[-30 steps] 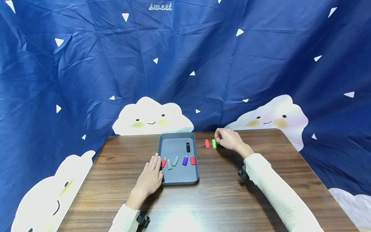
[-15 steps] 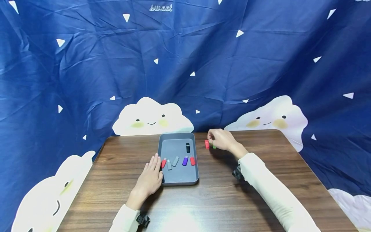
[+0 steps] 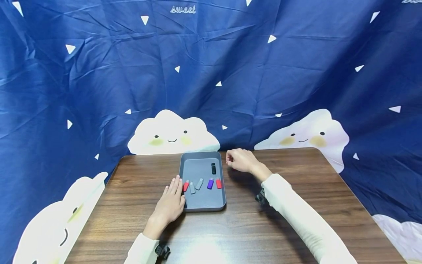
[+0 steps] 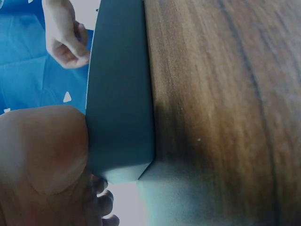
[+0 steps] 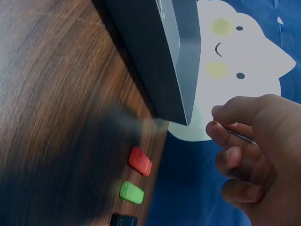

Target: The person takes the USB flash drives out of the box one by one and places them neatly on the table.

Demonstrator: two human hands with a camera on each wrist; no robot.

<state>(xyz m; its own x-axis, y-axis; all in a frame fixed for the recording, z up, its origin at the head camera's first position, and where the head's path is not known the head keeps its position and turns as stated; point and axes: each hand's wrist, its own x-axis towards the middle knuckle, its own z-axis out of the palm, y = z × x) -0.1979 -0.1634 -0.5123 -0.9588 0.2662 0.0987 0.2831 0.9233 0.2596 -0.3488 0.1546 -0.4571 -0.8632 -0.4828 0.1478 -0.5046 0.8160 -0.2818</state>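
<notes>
A shallow grey tray (image 3: 205, 200) lies on the table, holding a black USB stick (image 3: 213, 169), a purple USB stick (image 3: 210, 183), two red ones and two grey ones. My left hand (image 3: 169, 201) rests with straight fingers along the tray's left side. Just outside its upper right side hovers my right hand (image 3: 243, 160), fingers loosely curled; the right wrist view shows no stick between the fingertips. Below that hand, a red USB stick (image 5: 140, 161), a green USB stick (image 5: 131, 192) and a black USB stick (image 5: 123, 220) lie in a row, hidden from the head view.
The wooden table (image 3: 283, 227) ends at the back just behind the tray. A blue curtain (image 3: 211, 73) with white clouds hangs beyond that edge. The tray's side wall (image 4: 120, 84) stands up from the table.
My right hand has moved left, from beside the green stick, over the red and green sticks, to near the tray. The left hand and the tray's sticks have stayed put.
</notes>
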